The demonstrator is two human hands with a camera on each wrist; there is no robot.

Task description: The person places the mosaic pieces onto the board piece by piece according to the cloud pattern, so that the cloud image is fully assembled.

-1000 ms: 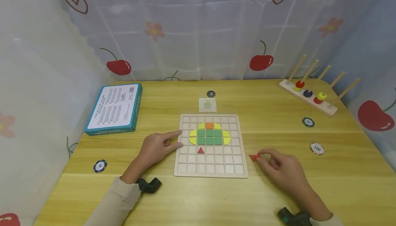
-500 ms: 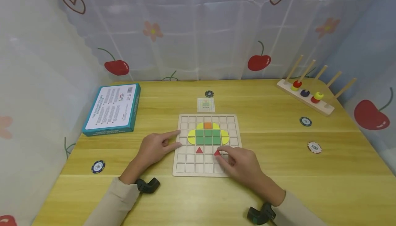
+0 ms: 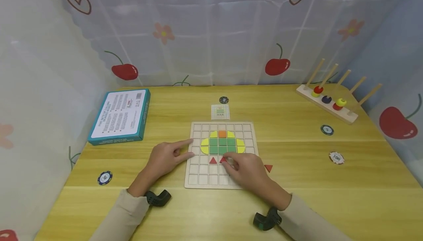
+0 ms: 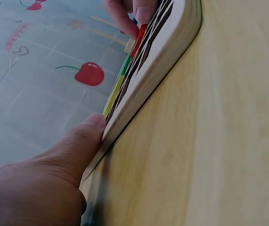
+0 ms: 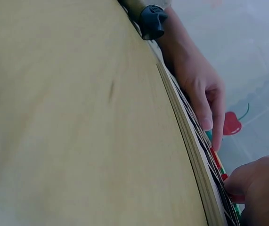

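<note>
Board at frame centre: yellow-green-orange figure laid, 1 red triangle seated below. Right hand pinches 2nd triangle beside it, unseated; 3rd triangle waits on table right of board. Left hand, fingers extended, steadies board's left edge.

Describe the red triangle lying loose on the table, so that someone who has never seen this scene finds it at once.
Start at the wooden grid board in the middle of the yellow table. Just off its right edge, beside the right hand, a small red triangle lies on bare wood. Unlike the two red triangles on the board, one lying free and one under the fingertips, it sits outside the grid and points toward the person.
</note>
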